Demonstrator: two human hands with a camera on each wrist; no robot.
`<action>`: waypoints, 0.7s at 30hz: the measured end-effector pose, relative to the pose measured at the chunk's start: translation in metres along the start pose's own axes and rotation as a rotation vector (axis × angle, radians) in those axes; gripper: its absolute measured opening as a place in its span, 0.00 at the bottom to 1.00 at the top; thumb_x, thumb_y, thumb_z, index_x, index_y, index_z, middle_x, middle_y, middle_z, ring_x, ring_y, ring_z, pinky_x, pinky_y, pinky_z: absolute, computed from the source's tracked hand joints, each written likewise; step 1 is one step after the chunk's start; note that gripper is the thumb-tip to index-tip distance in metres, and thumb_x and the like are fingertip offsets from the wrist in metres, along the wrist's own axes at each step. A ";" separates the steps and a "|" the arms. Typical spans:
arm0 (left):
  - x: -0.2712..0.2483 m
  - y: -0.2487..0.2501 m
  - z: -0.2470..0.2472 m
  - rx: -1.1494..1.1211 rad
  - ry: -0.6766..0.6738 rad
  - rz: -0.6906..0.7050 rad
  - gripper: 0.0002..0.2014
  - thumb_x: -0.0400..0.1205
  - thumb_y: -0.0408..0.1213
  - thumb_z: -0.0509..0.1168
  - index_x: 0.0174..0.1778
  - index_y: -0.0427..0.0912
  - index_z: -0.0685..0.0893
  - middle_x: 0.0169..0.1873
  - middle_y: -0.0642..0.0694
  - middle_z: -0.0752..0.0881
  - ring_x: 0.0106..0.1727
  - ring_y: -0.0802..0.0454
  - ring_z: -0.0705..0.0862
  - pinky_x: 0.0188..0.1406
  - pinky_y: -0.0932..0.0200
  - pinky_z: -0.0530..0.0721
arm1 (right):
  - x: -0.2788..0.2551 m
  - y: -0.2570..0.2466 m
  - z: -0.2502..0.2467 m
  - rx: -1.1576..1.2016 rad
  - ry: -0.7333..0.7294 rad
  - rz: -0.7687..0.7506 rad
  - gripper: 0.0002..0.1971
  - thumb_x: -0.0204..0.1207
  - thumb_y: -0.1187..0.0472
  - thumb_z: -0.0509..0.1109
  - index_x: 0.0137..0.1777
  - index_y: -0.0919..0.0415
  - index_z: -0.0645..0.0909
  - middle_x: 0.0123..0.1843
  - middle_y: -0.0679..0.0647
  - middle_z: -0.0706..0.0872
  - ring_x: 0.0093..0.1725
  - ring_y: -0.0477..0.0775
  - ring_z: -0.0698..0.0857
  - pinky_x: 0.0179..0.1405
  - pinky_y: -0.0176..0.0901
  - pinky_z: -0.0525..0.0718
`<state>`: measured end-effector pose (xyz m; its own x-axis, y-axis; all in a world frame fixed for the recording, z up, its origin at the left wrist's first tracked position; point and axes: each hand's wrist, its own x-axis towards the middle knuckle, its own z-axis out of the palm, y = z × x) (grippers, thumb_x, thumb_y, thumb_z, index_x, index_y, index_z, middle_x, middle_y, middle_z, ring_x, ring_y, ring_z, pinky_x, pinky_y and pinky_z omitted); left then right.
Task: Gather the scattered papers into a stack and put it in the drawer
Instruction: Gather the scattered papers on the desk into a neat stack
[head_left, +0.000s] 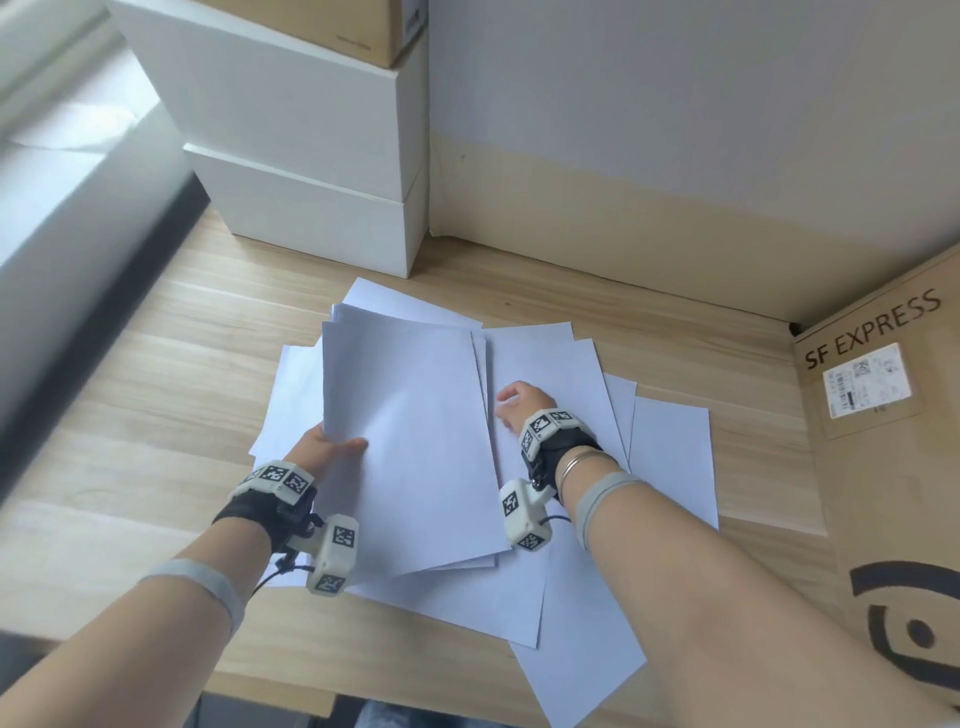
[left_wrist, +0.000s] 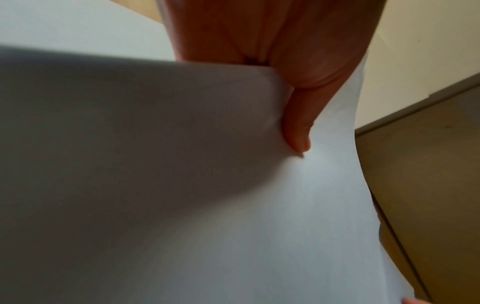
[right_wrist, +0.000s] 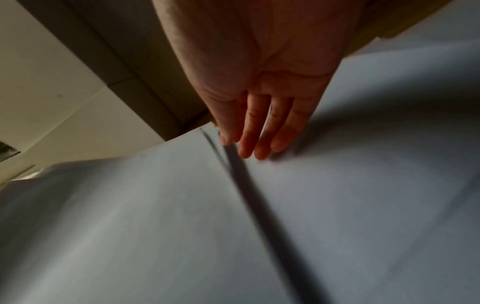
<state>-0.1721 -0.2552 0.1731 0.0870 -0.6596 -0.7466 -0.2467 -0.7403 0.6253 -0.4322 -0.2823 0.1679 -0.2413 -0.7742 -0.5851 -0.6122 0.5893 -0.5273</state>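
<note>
White sheets of paper (head_left: 670, 457) lie scattered and overlapping on the wooden desk (head_left: 171, 364). My left hand (head_left: 332, 447) pinches the left edge of a gathered stack of papers (head_left: 410, 431), thumb on top, and holds it tilted above the loose sheets. In the left wrist view the thumb (left_wrist: 298, 127) presses on the stack (left_wrist: 233, 226). My right hand (head_left: 517, 405) is just right of the stack's right edge, its straight fingers (right_wrist: 262, 133) resting on a loose sheet (right_wrist: 363, 185) beside the stack (right_wrist: 130, 205). No drawer is in view.
White stacked boxes (head_left: 311, 171) stand at the back left, a brown carton on top. A large SF EXPRESS cardboard box (head_left: 883, 441) stands at the right. A wall (head_left: 675, 130) bounds the back; the desk's front edge is near me.
</note>
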 end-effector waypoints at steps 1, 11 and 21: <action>0.003 0.001 -0.004 -0.009 0.007 0.001 0.19 0.77 0.28 0.69 0.64 0.31 0.79 0.50 0.34 0.84 0.50 0.38 0.82 0.63 0.38 0.79 | 0.006 0.000 -0.008 -0.001 0.031 0.003 0.07 0.75 0.64 0.66 0.49 0.54 0.80 0.49 0.54 0.84 0.44 0.52 0.81 0.50 0.39 0.80; 0.020 0.011 -0.012 -0.116 0.016 -0.031 0.15 0.78 0.27 0.67 0.60 0.38 0.78 0.43 0.37 0.83 0.52 0.38 0.80 0.64 0.37 0.77 | 0.056 -0.019 -0.039 -0.295 -0.022 -0.113 0.23 0.72 0.66 0.73 0.67 0.58 0.76 0.70 0.56 0.79 0.68 0.55 0.79 0.67 0.42 0.76; 0.031 0.011 -0.009 -0.165 0.014 -0.062 0.13 0.78 0.26 0.67 0.57 0.38 0.78 0.40 0.40 0.84 0.52 0.37 0.81 0.65 0.36 0.77 | 0.077 -0.031 -0.040 -0.728 -0.047 -0.215 0.40 0.65 0.57 0.78 0.76 0.47 0.64 0.77 0.49 0.67 0.75 0.55 0.68 0.67 0.54 0.66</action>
<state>-0.1633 -0.2854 0.1589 0.1106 -0.6128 -0.7824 -0.0783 -0.7902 0.6078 -0.4622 -0.3696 0.1638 -0.0384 -0.8346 -0.5495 -0.9883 0.1131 -0.1027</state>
